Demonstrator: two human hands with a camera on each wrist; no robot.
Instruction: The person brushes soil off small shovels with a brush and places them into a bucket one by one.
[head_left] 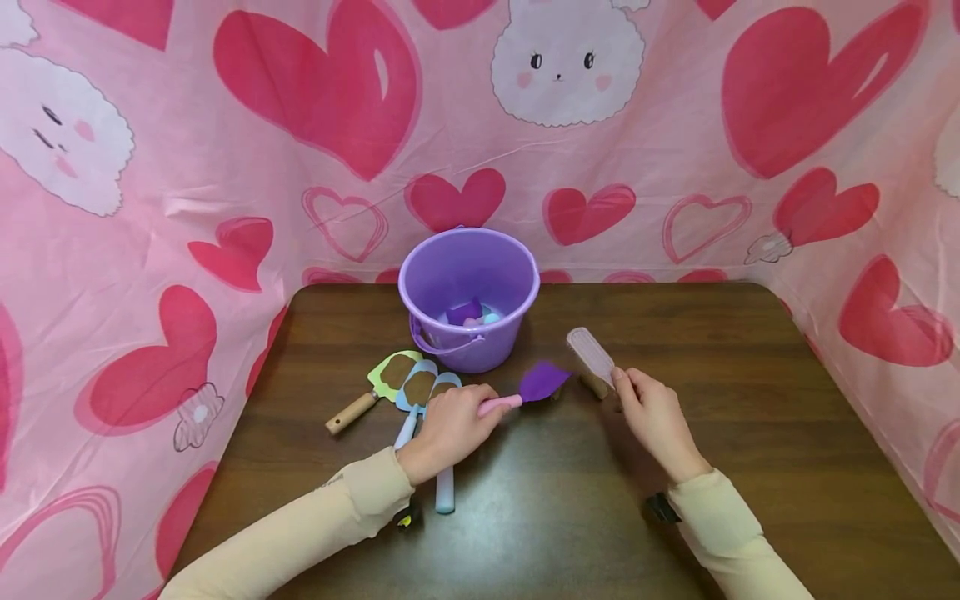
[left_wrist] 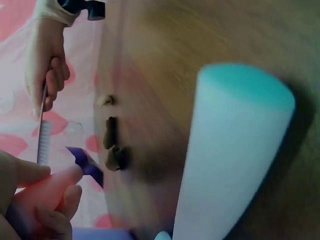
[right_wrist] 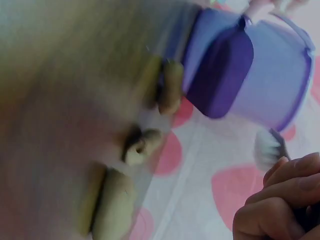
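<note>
My left hand (head_left: 453, 421) grips the pink handle of a small shovel with a flat purple blade (head_left: 543, 381), held over the middle of the table. In the right wrist view the purple blade (right_wrist: 222, 72) overlaps the bucket. My right hand (head_left: 656, 417) holds a pale brush (head_left: 591, 354) by its handle end; white bristles (left_wrist: 45, 142) show underneath in the left wrist view. Beneath these two tools, several brown lumps (head_left: 595, 385) lie on the wood, some short and thick, one with a small hole (right_wrist: 142, 146).
Behind the hands stands a purple bucket (head_left: 487, 350) with small coloured items inside. Left of it lie a green-headed tool with a wooden handle (head_left: 351, 414) and two blue-headed tools, one with a pale handle (head_left: 445, 490). Pink heart-patterned cloth (head_left: 360, 208) surrounds the table.
</note>
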